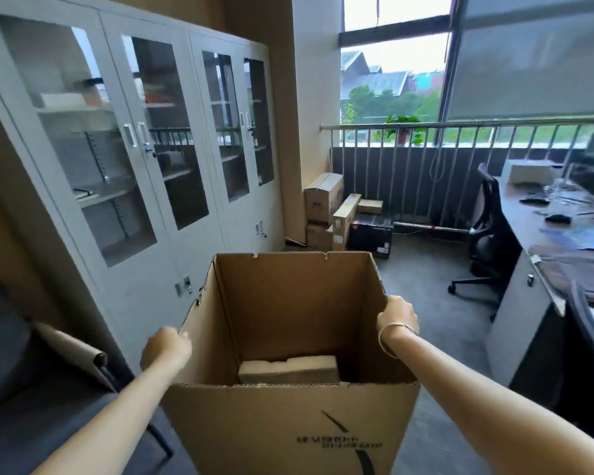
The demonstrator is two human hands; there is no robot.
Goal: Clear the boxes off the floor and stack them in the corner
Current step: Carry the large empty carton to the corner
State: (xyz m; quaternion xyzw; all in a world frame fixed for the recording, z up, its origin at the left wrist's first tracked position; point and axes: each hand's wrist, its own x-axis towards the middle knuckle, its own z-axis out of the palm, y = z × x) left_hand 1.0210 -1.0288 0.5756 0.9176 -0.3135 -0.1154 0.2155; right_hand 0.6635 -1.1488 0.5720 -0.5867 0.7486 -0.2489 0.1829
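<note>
Right now the left hand (165,351) and the right hand (396,317) each pinch a top edge of the big open box (288,416), fingers closed on the thin cardboard, holding it up in front of the person. Those edges could bend or tear, and the box could tip. Then the foam block (288,370) inside (it looks loose) might slide out. The corner pile (343,214) is far ahead, and the office chair (484,234) is near the path.

Open floor (422,279) ahead – cabinet (144,138) left, desk (542,234) right
</note>
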